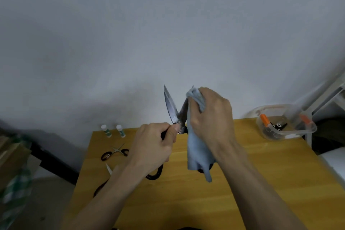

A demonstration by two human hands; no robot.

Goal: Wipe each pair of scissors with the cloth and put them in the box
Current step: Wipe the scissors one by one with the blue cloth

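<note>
My left hand [155, 145] grips a large pair of black-handled scissors [170, 107] near the pivot, its blades spread and pointing up. My right hand [211, 117] holds a light blue cloth [196, 147] wrapped round the right blade, and the rest of the cloth hangs down. A clear plastic box [285, 132] with orange latches stands at the table's far right, and a black-handled pair lies inside. Small scissors [115, 152] lie on the left of the table. Another pair [107, 175] lies partly hidden under my left forearm.
Two small white and green bottles [113, 130] stand at the far left edge of the wooden table [261, 173]. A grey wall rises right behind the table. A white metal frame [328, 99] stands at the right, beside the box.
</note>
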